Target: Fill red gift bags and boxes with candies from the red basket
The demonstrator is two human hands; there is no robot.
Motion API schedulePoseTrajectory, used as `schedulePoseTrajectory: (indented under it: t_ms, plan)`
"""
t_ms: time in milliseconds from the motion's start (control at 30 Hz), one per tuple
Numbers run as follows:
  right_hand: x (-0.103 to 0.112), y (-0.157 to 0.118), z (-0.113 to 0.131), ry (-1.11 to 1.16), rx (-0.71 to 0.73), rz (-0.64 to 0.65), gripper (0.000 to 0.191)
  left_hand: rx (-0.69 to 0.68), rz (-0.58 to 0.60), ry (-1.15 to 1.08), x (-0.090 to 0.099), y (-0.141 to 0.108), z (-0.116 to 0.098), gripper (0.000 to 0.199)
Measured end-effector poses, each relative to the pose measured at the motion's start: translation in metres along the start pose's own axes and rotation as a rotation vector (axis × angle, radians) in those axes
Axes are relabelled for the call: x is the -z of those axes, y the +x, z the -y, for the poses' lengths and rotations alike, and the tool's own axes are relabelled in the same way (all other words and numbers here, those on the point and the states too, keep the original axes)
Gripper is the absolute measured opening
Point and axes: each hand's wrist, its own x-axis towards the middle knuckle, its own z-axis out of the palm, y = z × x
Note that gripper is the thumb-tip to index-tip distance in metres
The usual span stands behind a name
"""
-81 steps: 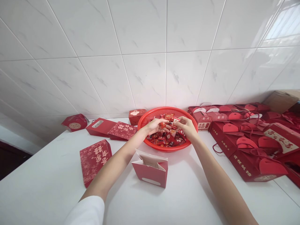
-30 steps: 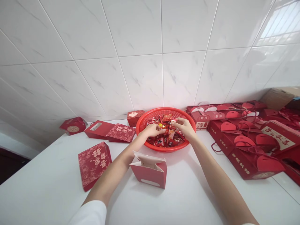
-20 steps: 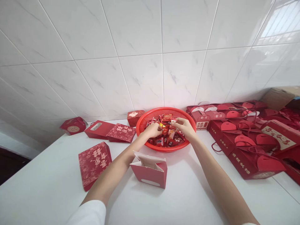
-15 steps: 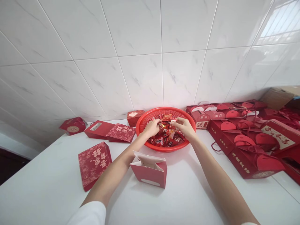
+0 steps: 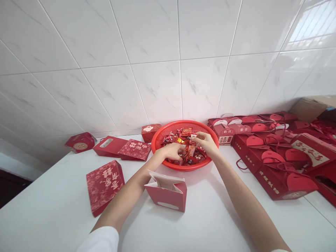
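A red plastic colander (image 5: 156, 140) holds a heap of wrapped candies (image 5: 191, 151), mostly in red wrappers. My left hand (image 5: 173, 151) is in its near left part, fingers bent over the candies with a gap between thumb and forefinger. Its fingertips are partly lost among the wrappers. On the right side, my right hand (image 5: 206, 142) pinches a candy with a whitish label (image 5: 193, 136) between thumb and fingers. In front of the colander, between my forearms, a red paper gift box (image 5: 168, 196) stands upright with its top open and its white inside showing.
Several red boxes with cord handles (image 5: 273, 171) crowd the right side. On the left lie a patterned red box (image 5: 105, 185), a flatter red box (image 5: 110, 147) and a small red box (image 5: 81, 142). Another small box (image 5: 150, 132) touches the colander's back left. A tiled wall (image 5: 157, 91) rises behind.
My left hand has moved toward me and slightly down within the colander, its fingers now farther apart. My right hand stays in place with the candy. The view has shifted slightly.
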Motion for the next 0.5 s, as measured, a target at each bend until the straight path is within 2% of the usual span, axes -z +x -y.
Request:
schedulePoseTrajectory:
  t_ms: [133, 200, 300, 400, 500]
  plan:
    - [0.001, 0.001, -0.002, 0.004, 0.009, -0.004, 0.026, 0.154, 0.083, 0.063, 0.003, -0.002, -0.003, 0.058]
    - [0.001, 0.002, -0.003, 0.007, 0.009, -0.001, 0.027, 0.161, 0.146, 0.062, 0.003, -0.002, -0.002, 0.07]
    - [0.001, 0.002, -0.003, 0.008, 0.011, -0.001, 0.028, 0.099, 0.21, 0.018, 0.001, -0.002, 0.003, 0.076]
    - [0.001, 0.002, -0.003, 0.012, 0.012, -0.014, 0.027, 0.029, 0.139, -0.055, -0.001, -0.002, 0.006, 0.078]
    - [0.001, 0.003, -0.005, 0.023, 0.014, -0.022, 0.025, 0.032, -0.024, -0.148, -0.003, -0.001, 0.007, 0.072]
